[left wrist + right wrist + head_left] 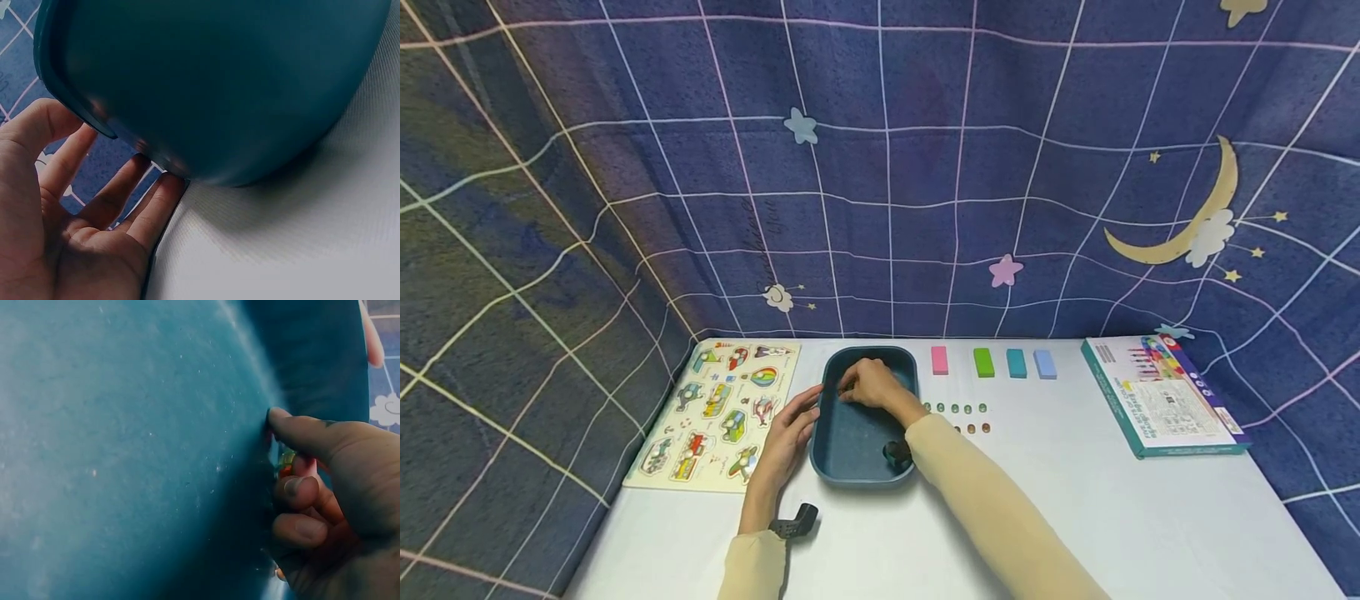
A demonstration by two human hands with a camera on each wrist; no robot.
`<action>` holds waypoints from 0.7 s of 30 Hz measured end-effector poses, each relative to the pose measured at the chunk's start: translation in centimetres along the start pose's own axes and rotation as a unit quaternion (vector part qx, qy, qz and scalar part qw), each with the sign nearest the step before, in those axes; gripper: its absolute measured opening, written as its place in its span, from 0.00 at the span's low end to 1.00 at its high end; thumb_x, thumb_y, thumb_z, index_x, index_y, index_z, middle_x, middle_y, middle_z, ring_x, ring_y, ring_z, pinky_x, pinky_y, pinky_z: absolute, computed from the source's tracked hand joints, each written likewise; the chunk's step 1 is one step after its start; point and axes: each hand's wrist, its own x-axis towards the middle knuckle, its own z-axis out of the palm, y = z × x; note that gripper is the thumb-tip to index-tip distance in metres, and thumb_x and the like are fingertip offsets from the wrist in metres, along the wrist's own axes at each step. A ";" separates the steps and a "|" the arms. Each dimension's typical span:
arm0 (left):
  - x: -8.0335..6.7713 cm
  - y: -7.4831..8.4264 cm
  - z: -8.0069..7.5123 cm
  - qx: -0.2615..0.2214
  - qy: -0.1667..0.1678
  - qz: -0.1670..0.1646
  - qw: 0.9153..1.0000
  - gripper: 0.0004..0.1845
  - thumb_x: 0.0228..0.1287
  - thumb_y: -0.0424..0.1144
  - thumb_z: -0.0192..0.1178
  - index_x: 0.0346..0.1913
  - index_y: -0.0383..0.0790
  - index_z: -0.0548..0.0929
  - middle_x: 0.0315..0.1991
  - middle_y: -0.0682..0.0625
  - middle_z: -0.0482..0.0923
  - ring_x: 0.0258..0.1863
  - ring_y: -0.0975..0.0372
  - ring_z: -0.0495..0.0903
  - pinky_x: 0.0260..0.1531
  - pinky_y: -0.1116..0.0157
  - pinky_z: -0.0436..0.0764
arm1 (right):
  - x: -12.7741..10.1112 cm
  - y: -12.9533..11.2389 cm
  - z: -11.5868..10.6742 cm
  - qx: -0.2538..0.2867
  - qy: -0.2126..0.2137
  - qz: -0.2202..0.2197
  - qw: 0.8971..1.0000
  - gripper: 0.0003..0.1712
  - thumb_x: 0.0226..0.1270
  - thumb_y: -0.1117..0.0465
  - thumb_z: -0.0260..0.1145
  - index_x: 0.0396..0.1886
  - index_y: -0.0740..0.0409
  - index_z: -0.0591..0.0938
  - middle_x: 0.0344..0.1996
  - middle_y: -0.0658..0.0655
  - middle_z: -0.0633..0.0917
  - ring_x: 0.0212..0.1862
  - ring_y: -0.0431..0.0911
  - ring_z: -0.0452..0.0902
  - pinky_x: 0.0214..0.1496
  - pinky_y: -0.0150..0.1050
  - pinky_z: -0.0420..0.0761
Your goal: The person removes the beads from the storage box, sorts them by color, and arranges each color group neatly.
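i am resting the extended, parted fingers of my left hand (786, 442) against the left outer wall of the teal bin (857, 454), without clamping it. inside the bin, toward its far left side, i am curling my right hand (872, 385) and pinching a small yellow-orange piece (286, 461), mostly hidden between thumb and fingers. green pieces (955, 408) and brown pieces (972, 428) are lying in two rows just right of the bin, four coloured blocks (983, 363) are lying beyond them, and a picture board (715, 425) is lying to the left.
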 end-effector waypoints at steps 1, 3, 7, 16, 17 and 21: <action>0.0 0.0 0.0 -0.001 0.000 0.001 1.000 0.27 0.77 0.35 0.58 0.76 0.38 0.73 0.77 0.38 0.70 0.60 0.70 0.82 0.60 0.73 0.84 | 0.0 0.0 0.0 -0.002 -0.002 0.000 1.000 0.08 0.63 0.55 0.81 0.41 0.48 0.95 0.43 0.49 0.95 0.40 0.43 0.86 0.43 0.34 0.84; 0.0 0.0 0.0 -0.001 -0.002 0.002 1.000 0.28 0.77 0.35 0.58 0.77 0.38 0.72 0.77 0.38 0.70 0.60 0.71 0.82 0.60 0.73 0.83 | 0.0 0.0 0.1 0.006 -0.004 -0.003 1.000 0.09 0.62 0.55 0.81 0.41 0.48 0.95 0.44 0.49 0.95 0.41 0.43 0.87 0.44 0.34 0.85; -0.1 0.0 -0.1 0.000 -0.005 0.003 1.000 0.28 0.78 0.35 0.58 0.77 0.37 0.72 0.77 0.38 0.69 0.61 0.71 0.82 0.61 0.73 0.83 | 0.0 0.2 -0.2 0.061 -0.005 -0.004 0.998 0.09 0.63 0.56 0.81 0.42 0.51 0.95 0.39 0.50 0.95 0.36 0.40 0.85 0.38 0.30 0.82; -0.1 0.1 -0.2 0.001 0.012 0.000 1.000 0.27 0.77 0.36 0.58 0.76 0.38 0.73 0.77 0.38 0.71 0.61 0.69 0.82 0.59 0.73 0.84 | -1.8 1.1 -5.2 0.310 -0.056 0.011 0.949 0.19 0.68 0.55 0.77 0.54 0.60 0.90 0.15 0.45 0.75 0.15 0.38 0.60 0.20 0.32 0.63; -0.1 0.1 -0.2 0.000 0.012 -0.001 1.000 0.27 0.77 0.35 0.58 0.76 0.38 0.73 0.77 0.39 0.71 0.61 0.69 0.81 0.59 0.73 0.84 | -2.5 1.5 -6.2 0.320 -0.057 0.005 0.946 0.20 0.69 0.55 0.76 0.55 0.61 0.90 0.15 0.45 0.74 0.15 0.39 0.59 0.20 0.32 0.62; -0.1 0.1 -0.1 0.004 0.010 -0.006 1.000 0.27 0.77 0.36 0.59 0.76 0.39 0.73 0.78 0.39 0.70 0.62 0.68 0.81 0.60 0.73 0.84 | -6.5 4.4 -9.7 0.325 -0.038 -0.008 0.945 0.22 0.71 0.56 0.74 0.59 0.64 0.87 0.15 0.45 0.72 0.16 0.39 0.58 0.21 0.33 0.61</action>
